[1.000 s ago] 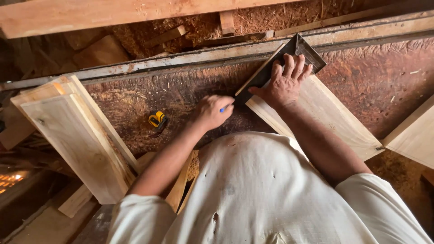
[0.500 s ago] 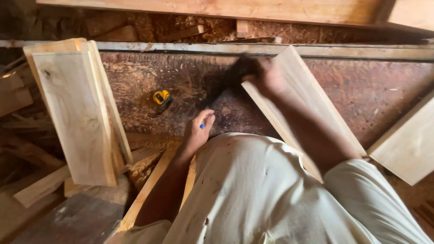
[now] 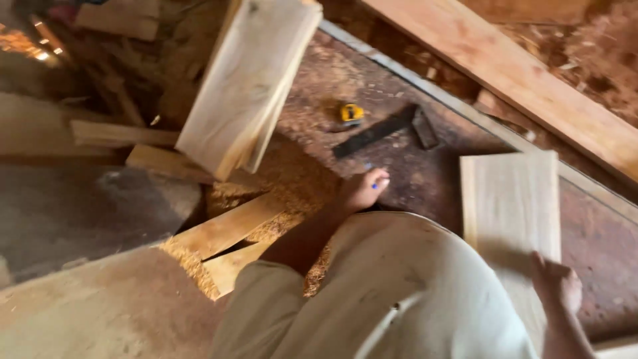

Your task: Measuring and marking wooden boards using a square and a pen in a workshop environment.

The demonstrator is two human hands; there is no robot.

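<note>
The right hand (image 3: 557, 286) grips the board (image 3: 510, 199); hold it flat. The left hand (image 3: 362, 189) pinches a blue pen (image 3: 373, 183).

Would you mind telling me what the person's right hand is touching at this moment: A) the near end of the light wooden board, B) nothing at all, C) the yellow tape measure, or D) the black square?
A: the right hand rests on the near end of the light wooden board, while the yellow tape measure and black square lie apart on the bench.
</note>
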